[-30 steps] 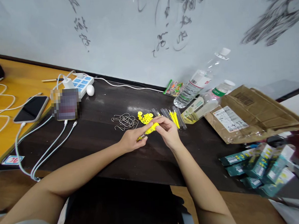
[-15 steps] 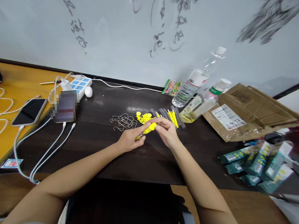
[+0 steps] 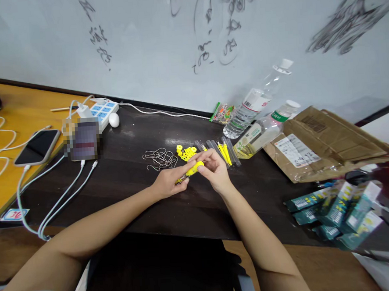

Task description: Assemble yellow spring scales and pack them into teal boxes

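My left hand (image 3: 168,181) is closed around a slim, see-through tube with a bright yellow end (image 3: 193,169). What lies inside the tube is too small to make out. Thumb and fingers of my right hand (image 3: 217,172) pinch at the yellow end, so both hands meet on it above the dark table. Just beyond my fingers lies a pile of small yellow caps (image 3: 185,152). Several clear tubes (image 3: 231,151), some with yellow sticks (image 3: 225,153) in or on them, rest behind my right hand. Bent metal wire hooks (image 3: 160,158) lie loose to the left.
Two bottles, a water bottle (image 3: 245,111) and a green-labelled one (image 3: 262,132), stand at the back right. Beside them are a brown parcel (image 3: 326,137) and green boxes (image 3: 337,211). Phones (image 3: 38,147), cables and a power strip (image 3: 105,111) occupy the left.
My right thumb has shifted slightly on the yellow end. Both hands keep nearly the same place, and the view has moved a little.
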Available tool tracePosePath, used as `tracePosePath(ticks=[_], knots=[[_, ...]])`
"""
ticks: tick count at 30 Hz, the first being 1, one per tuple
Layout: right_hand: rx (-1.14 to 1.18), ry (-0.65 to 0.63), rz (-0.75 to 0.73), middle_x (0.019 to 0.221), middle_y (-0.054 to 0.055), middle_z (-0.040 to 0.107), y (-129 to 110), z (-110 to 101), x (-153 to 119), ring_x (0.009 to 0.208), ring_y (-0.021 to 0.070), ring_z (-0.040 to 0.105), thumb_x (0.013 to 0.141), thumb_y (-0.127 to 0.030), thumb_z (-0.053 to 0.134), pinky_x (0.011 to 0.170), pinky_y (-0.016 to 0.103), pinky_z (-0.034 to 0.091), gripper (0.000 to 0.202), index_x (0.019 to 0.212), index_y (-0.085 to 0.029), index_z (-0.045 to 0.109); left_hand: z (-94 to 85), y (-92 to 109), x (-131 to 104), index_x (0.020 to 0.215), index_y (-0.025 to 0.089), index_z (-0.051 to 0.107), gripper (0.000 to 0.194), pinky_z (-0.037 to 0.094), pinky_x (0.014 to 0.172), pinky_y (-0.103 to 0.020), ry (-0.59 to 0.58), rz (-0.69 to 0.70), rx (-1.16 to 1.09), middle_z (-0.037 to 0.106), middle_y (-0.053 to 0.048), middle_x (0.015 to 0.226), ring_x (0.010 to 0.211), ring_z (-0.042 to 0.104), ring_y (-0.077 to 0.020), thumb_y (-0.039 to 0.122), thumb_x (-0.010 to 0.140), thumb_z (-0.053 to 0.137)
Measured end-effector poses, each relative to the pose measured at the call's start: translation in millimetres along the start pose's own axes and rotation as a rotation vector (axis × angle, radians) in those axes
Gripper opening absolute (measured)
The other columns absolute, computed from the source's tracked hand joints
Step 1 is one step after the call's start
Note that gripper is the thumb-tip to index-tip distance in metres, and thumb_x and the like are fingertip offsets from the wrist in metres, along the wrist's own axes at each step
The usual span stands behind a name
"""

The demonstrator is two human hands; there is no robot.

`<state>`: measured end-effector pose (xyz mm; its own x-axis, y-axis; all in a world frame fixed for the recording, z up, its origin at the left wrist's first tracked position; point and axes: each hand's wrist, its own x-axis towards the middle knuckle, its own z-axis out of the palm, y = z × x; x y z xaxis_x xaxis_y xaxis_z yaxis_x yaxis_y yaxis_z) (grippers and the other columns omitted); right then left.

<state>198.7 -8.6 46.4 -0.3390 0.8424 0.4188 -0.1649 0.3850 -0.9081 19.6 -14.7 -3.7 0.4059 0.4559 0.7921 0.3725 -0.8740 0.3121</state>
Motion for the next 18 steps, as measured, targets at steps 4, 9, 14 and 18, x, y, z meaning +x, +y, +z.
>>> tracePosePath(ticks=[4, 9, 14, 18], knots=[[-0.047, -0.086, 0.003, 0.098, 0.006, 0.068, -2.9, -10.1, 0.9, 0.094, 0.0205, 0.064, 0.08, -0.042, 0.066, 0.083, 0.04, 0.053, 0.024, 0.096, -0.024, 0.063, 1.6, -2.2, -2.0, 0.15, 0.03, 0.019, 0.069, 0.053, 0.064, -0.019, 0.001, -0.016, -0.002, 0.069, -0.002, 0.112, 0.068, 0.064, -0.0075, 0.019, 0.087, 0.046], [-0.075, -0.008, -0.001, 0.09, 0.005, 0.067, -2.7, -9.4, 2.0, 0.085, 0.0182, 0.063, 0.076, -0.041, 0.071, 0.074, 0.034, 0.053, 0.021, 0.084, -0.022, 0.064, 2.5, -2.6, -4.6, 0.15, 0.027, 0.02, 0.07, 0.052, 0.064, -0.019, -0.028, -0.034, 0.002, 0.069, -0.002, 0.107, 0.067, 0.062, -0.0073, 0.018, 0.086, 0.046], [0.057, 0.084, -0.042, 0.079, -0.001, 0.064, 4.7, 4.7, 1.1, 0.07, 0.0131, 0.059, 0.075, -0.032, 0.073, 0.064, 0.027, 0.048, 0.027, 0.071, -0.022, 0.049, 2.2, 0.3, -2.7, 0.148, 0.026, 0.024, 0.066, 0.048, 0.058, -0.017, -0.068, -0.042, 0.026, 0.068, 0.003, 0.083, 0.058, 0.058, -0.0068, 0.019, 0.086, 0.044], [0.066, 0.117, -0.051, 0.081, -0.001, 0.064, 8.5, 9.0, 0.2, 0.074, 0.0141, 0.06, 0.071, -0.035, 0.076, 0.067, 0.028, 0.049, 0.032, 0.078, -0.023, 0.047, 2.8, 0.8, -1.8, 0.148, 0.028, 0.024, 0.064, 0.049, 0.057, -0.017, -0.039, -0.014, 0.04, 0.069, 0.003, 0.087, 0.059, 0.059, -0.0071, 0.021, 0.087, 0.044]])
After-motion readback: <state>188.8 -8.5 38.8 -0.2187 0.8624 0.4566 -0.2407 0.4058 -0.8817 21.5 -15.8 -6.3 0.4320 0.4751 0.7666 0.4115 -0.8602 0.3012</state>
